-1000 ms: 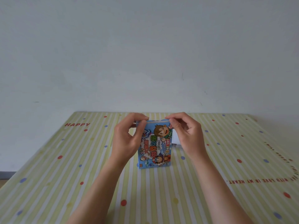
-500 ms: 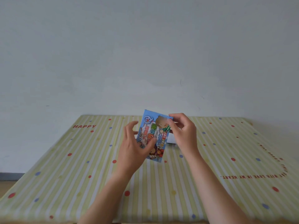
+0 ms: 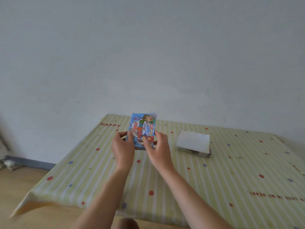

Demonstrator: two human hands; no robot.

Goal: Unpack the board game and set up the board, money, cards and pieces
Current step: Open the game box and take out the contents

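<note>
A small blue board game box (image 3: 143,128) with cartoon children on its cover is held upright in the air above the far part of the table. My left hand (image 3: 123,146) grips its lower left edge. My right hand (image 3: 159,148) grips its lower right edge. To the right, a white stack of folded contents (image 3: 193,142) lies flat on the table, with coloured edges showing along its near side.
The table (image 3: 214,187) has a yellow-and-white striped cloth with red and blue dots and the word HAPPY at the far left. A plain wall stands right behind it. Wooden floor (image 3: 19,184) shows at the left, beyond the table's corner.
The box has been lifted off the table and is gripped by both hands at its lower edges. The view has swung left, and the white stack now lies exposed on the table.
</note>
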